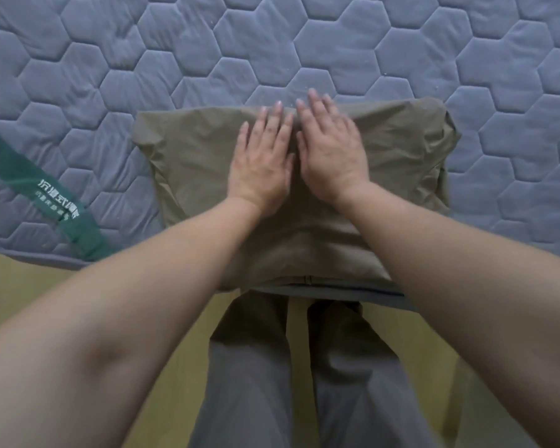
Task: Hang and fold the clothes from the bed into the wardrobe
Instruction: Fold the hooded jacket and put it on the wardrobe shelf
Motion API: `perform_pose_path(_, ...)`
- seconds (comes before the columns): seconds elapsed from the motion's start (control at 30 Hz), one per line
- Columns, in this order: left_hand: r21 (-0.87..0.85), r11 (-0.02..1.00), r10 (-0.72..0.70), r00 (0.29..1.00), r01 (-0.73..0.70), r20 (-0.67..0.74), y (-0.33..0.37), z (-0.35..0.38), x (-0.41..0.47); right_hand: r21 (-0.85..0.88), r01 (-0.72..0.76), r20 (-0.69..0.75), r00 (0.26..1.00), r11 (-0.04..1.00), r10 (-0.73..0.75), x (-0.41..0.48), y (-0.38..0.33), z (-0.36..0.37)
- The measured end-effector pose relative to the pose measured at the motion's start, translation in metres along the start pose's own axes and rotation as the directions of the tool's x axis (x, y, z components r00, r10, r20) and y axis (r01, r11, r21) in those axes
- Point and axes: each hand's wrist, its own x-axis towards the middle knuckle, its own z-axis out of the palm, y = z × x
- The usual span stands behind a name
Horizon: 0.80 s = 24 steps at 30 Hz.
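A folded olive-brown garment (401,150) lies flat near the front edge of the grey-blue quilted mattress (304,43). My left hand (262,163) presses on its middle with straight fingers that reach the far fold. Right beside it, my right hand (330,150) lies flat on the cloth too, its fingertips at the garment's far edge. Both palms face down and neither hand grips the fabric. A seam or zip shows at the garment's near edge.
The mattress has a hexagon pattern and a green corner band (46,192) with white lettering at the front left. Below its edge are a yellowish floor (20,295) and my legs in grey trousers (249,367).
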Motion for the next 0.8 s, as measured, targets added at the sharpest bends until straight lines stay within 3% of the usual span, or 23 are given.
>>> perform_pose_path(0.13,0.092,0.983,-0.170,0.977,0.159,0.132,0.007,0.066,-0.004,-0.137,-0.089,0.106,0.989,0.987,0.104,0.001,0.013,0.070)
perform_pose_path(0.27,0.124,0.978,-0.175,0.983,0.168,0.051,0.003,0.087,0.000,-0.186,-0.085,0.007,0.996,0.979,0.088,0.003,0.024,0.095)
perform_pose_path(0.5,0.096,0.988,-0.133,0.987,0.124,0.090,-0.003,0.054,-0.006,-0.234,-0.086,0.049,0.994,0.968,0.100,-0.004,0.019,0.063)
perform_pose_path(0.67,0.169,0.895,-0.419,0.908,0.412,0.006,-0.068,0.046,-0.039,-0.279,-0.319,0.009,0.942,0.906,0.334,-0.042,0.079,0.047)
perform_pose_path(0.8,0.172,0.896,-0.419,0.907,0.409,0.027,-0.109,0.054,-0.053,-0.291,-0.327,-0.001,0.940,0.899,0.341,-0.053,0.112,0.052)
